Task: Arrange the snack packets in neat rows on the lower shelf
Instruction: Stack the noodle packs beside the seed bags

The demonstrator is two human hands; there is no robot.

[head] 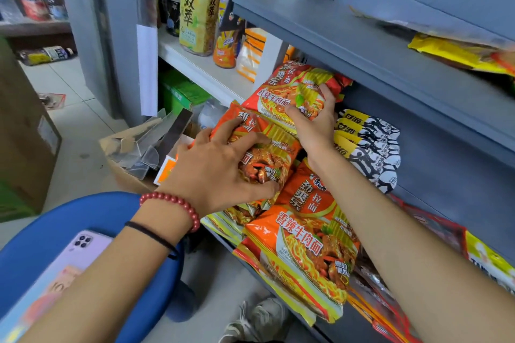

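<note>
Orange film packets lie heaped and overlapping on the lower shelf (324, 330), some hanging over its front edge. The left hand (217, 170) curls its fingers over one orange packet (281, 164) atop the heap, while the right hand (315, 125) grips a redder packet (281, 92) just under the upper shelf (362, 44). They look light, slippery and puffy around brittle noodle blocks, so holding flat across the middle seems safer than squeezing.
</note>
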